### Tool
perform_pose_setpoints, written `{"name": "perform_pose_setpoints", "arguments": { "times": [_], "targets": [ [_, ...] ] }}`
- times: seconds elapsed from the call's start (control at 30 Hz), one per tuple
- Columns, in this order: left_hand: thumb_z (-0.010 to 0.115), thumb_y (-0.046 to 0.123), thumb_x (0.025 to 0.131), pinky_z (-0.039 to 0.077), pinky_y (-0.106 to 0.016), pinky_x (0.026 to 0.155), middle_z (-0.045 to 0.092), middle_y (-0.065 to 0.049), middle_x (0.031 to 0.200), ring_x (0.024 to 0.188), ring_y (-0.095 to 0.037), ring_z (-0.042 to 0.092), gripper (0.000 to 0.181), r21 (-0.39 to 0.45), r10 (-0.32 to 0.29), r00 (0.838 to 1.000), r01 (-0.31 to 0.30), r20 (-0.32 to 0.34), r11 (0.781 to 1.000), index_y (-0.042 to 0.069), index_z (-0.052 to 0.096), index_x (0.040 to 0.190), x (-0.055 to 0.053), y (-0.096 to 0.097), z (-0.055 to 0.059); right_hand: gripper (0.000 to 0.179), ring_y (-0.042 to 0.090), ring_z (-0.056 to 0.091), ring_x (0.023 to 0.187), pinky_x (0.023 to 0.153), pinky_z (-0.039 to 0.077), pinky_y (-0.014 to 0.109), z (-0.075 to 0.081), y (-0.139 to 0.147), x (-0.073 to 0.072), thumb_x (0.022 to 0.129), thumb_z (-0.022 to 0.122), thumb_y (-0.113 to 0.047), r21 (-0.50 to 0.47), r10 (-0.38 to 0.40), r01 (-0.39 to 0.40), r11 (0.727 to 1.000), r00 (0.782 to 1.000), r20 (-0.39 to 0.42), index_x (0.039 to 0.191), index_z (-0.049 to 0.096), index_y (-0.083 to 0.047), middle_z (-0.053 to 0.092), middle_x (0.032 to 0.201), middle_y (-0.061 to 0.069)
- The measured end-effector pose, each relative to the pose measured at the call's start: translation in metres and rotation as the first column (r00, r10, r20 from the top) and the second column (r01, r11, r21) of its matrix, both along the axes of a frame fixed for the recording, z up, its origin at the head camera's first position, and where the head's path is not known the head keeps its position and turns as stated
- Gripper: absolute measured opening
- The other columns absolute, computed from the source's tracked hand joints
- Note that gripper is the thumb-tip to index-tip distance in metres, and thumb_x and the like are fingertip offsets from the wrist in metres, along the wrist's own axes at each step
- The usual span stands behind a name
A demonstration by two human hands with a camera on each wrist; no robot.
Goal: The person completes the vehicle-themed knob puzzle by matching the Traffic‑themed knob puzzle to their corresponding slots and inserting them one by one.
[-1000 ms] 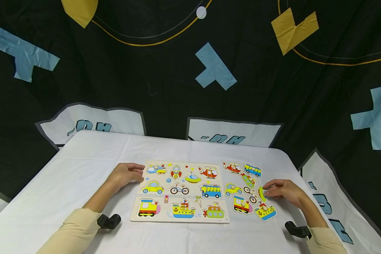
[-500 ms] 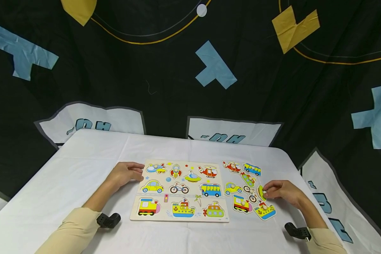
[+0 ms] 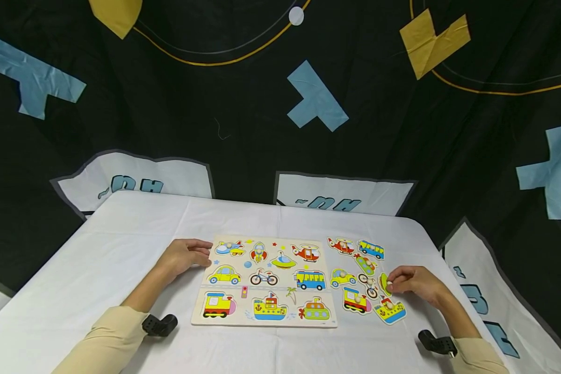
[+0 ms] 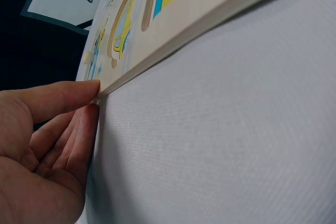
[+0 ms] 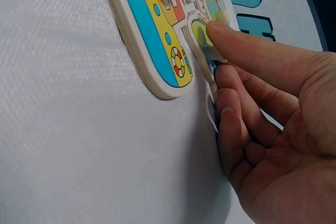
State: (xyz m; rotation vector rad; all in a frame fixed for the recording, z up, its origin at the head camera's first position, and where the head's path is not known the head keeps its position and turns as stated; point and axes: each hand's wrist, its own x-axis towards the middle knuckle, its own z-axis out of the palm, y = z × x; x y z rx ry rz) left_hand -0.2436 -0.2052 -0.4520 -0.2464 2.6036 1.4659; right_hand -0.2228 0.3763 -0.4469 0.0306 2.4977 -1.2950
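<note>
A wooden vehicle puzzle board point(image 3: 272, 284) lies on the white table. At its left edge my left hand point(image 3: 187, 258) rests with relaxed fingers; in the left wrist view the thumb point(image 4: 79, 95) meets the board's edge and the other fingers lie beside it. My right hand point(image 3: 416, 283) pinches the knob of a green and yellow flying saucer piece point(image 3: 384, 283) among the loose pieces. The right wrist view shows the saucer piece point(image 5: 198, 31) at the thumb and fingertips, its knob mostly hidden, right behind the boat piece point(image 5: 157, 30).
Other loose pieces crowd the board's right side: a helicopter point(image 3: 341, 246), bus point(image 3: 371, 250), submarine point(image 3: 365, 265), car point(image 3: 343, 278), bicycle point(image 3: 369, 286) and train point(image 3: 357, 301). Wooden knobs stand up on the plane point(image 3: 230, 249) and rocket point(image 3: 258, 253) in the board. A dark curtain hangs behind.
</note>
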Motion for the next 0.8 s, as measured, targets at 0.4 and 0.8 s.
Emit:
{"name": "perform_pose_setpoints", "arguments": {
  "times": [0.4,0.8],
  "targets": [
    [0.083,0.014,0.079,0.047,-0.037,0.089,0.075,-0.008,0.104,0.1,-0.022,0.064,0.053,-0.004,-0.007,1.0,0.007,0.004,1.0,0.004,0.068,0.129,-0.0004,-0.0011,-0.0002,0.03,0.022,0.061,0.082,0.074,0.048,0.032,0.0014,-0.0016,0.0004,0.084,0.081,-0.017,0.023,-0.009,0.009,1.0,1.0,-0.007,0.104,0.069,0.002,0.074,0.087,0.007],
    [0.082,0.014,0.079,0.047,-0.037,0.09,0.075,-0.006,0.103,0.102,-0.023,0.063,0.052,-0.006,-0.002,1.0,0.002,0.008,1.0,0.005,0.068,0.129,0.0007,-0.0013,0.0009,0.029,0.02,0.057,0.081,0.07,0.046,0.032,0.0052,-0.0014,-0.0047,0.085,0.08,-0.02,0.048,-0.005,0.005,0.999,1.0,-0.01,0.104,0.071,0.0,0.07,0.082,0.002]
  ]
}}
